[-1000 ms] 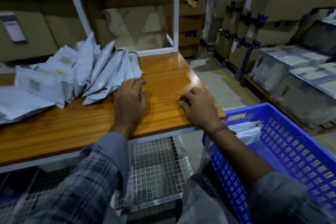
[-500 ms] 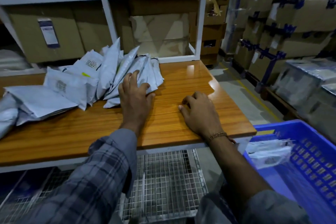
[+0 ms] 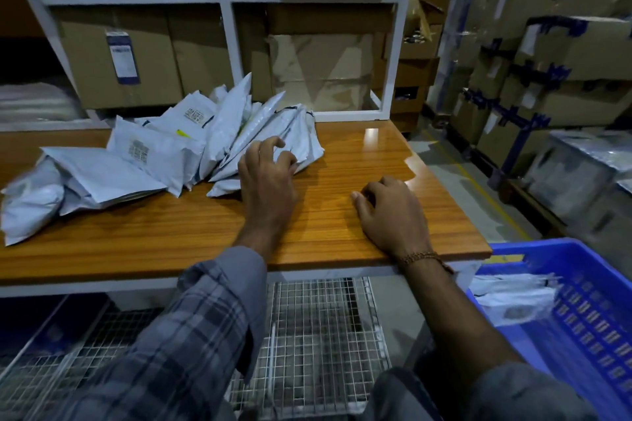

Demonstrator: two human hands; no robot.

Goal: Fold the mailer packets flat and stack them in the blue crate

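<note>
on table [image 3: 342,236], left hand [image 3: 266,178] gripping mailer packet [image 3: 301,143]

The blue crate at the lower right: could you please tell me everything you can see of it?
The blue crate looks like moulded plastic, with a solid rim and walls pierced by rows of small rectangular slots. It sits below and to the right of the wooden table, only partly in frame. Inside, against its near-left side, lie a few flat white mailer packets in a low stack. The right hand rests on the table, and its forearm crosses in front of the crate's left corner; contact cannot be told.
</note>
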